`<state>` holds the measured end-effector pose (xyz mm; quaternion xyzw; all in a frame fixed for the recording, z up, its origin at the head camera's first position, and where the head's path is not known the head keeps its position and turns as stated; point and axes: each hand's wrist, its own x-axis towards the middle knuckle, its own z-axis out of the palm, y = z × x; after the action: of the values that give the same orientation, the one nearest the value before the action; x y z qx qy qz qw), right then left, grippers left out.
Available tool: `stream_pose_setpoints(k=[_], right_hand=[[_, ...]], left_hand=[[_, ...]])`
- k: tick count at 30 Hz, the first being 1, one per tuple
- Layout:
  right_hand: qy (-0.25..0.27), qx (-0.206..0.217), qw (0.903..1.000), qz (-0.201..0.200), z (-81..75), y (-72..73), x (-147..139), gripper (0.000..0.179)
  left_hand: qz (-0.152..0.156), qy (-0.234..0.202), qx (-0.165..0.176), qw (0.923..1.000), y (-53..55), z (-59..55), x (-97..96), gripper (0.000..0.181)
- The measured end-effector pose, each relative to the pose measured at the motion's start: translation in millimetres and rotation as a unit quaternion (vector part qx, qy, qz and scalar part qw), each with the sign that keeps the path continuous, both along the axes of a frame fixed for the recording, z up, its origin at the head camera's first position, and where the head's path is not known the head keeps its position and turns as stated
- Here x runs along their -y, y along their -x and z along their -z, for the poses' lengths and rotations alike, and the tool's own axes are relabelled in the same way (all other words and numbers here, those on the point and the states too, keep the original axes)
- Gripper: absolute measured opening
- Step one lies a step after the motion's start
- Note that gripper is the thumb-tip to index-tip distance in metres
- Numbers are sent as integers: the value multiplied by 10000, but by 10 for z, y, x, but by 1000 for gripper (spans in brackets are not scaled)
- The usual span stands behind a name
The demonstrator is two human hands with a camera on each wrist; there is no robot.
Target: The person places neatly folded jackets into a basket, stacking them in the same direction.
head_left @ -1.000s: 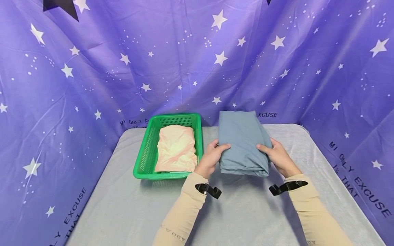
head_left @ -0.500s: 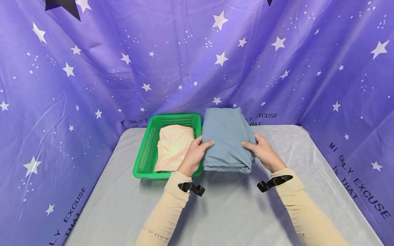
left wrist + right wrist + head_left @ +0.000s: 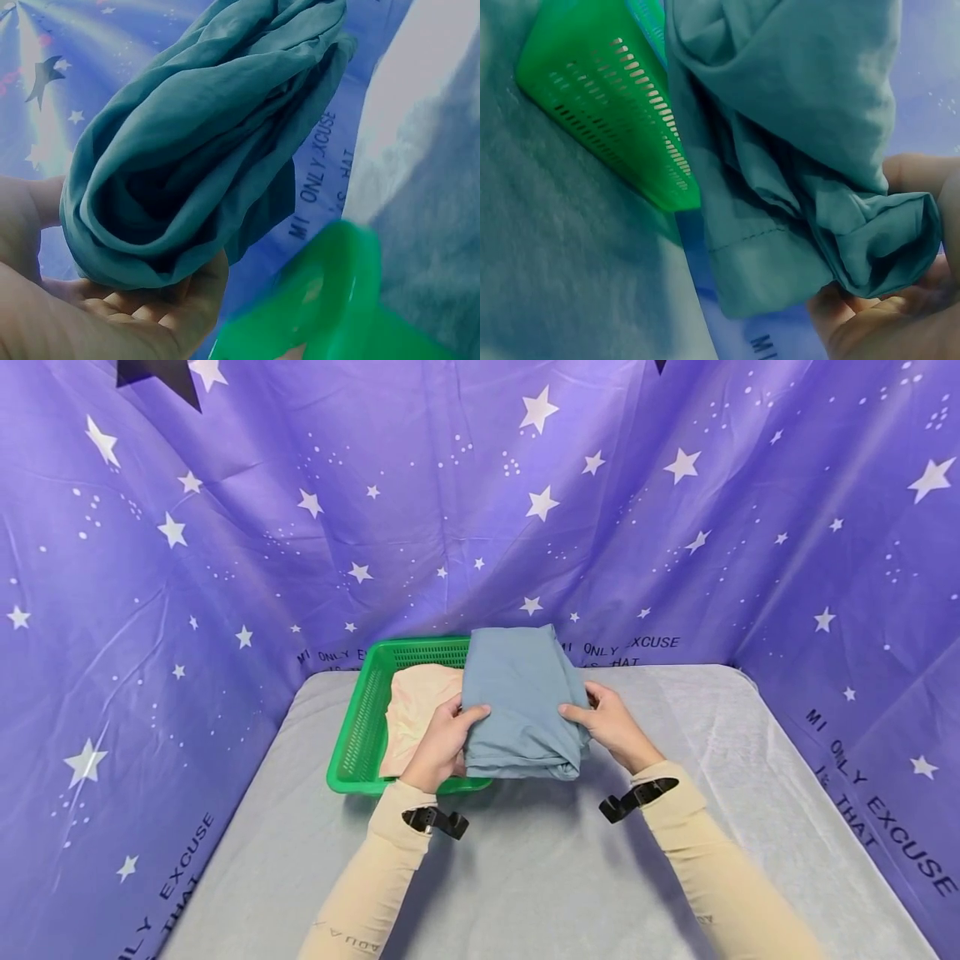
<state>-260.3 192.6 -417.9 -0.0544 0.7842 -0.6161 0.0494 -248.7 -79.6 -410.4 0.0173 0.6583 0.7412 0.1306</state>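
A folded blue-grey cloth garment (image 3: pixel 521 702) is held up between both hands, thumbs on top and fingers underneath. My left hand (image 3: pixel 441 742) grips its left edge, over the green basket. At the right edge, my right hand (image 3: pixel 613 723) pinches the layers. The left wrist view shows the garment's rolled fold (image 3: pixel 172 180) lying in the curled fingers; in the right wrist view its loose layered edge (image 3: pixel 795 225) hangs beside a stitched hem. Inside the green plastic basket (image 3: pixel 351 752) lies a folded pale pink cloth (image 3: pixel 408 710), partly hidden by the left hand and the blue-grey garment.
The basket stands on a table with a grey cloth cover (image 3: pixel 540 877), toward its back left. A purple curtain (image 3: pixel 480 510) with white stars closes off the back and both sides. Black straps (image 3: pixel 637 797) sit on both wrists.
Both hands have carried the blue-grey garment leftward, from right of the basket to partly over it. It now covers the basket's right side and part of the pink cloth.
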Motion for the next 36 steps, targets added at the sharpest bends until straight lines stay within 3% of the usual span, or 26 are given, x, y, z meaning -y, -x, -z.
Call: stream_pose_setpoints(k=[7, 16, 24, 36], right_hand=[[165, -26, 9998, -53, -15, 42, 180, 45], [-145, -163, 9997, -127, 5, 103, 343, 40], [-363, -250, 9985, -312, -59, 150, 541, 41], [-389, -221, 9986, -292, 24, 325, 844, 37]], left_hand=[[-143, 90, -64, 9998, 14, -7, 164, 49], [-192, 347, -35, 9992, 37, -65, 377, 48], [-241, 515, -49, 9984, 92, -117, 590, 49], [-448, 718, 70, 9964, 203, -120, 844, 54]])
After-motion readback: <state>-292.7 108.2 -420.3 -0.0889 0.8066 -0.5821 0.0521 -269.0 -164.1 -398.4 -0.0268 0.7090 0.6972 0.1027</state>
